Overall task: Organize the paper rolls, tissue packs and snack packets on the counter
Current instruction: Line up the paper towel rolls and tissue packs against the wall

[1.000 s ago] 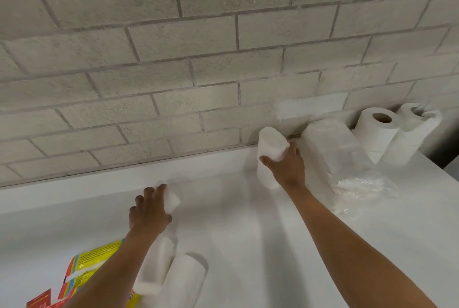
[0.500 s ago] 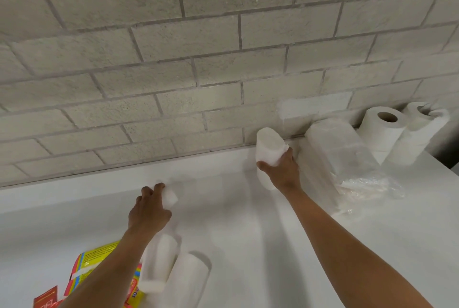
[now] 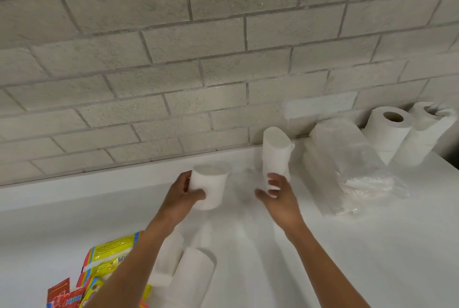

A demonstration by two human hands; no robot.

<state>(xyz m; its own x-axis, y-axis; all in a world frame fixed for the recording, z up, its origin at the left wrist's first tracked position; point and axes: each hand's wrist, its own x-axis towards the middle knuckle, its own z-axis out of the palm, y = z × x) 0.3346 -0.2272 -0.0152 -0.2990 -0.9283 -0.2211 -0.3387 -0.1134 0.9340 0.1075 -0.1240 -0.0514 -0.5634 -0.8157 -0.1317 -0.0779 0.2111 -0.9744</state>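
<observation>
though gripped – roll (image 3: 210,186) axis upright

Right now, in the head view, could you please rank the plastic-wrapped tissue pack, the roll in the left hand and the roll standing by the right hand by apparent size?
1. Plastic-wrapped tissue pack, clearly largest.
2. and 3. Roll standing by the right hand and roll in the left hand: too alike to rank; the standing one looks taller and narrower.

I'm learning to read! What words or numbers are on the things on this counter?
Yellow snack packet: has print and small pictures, too blurred to read.
Red packet: white lettering, too blurred to read.
Paper rolls, clear tissue pack, wall: no writing.
</observation>
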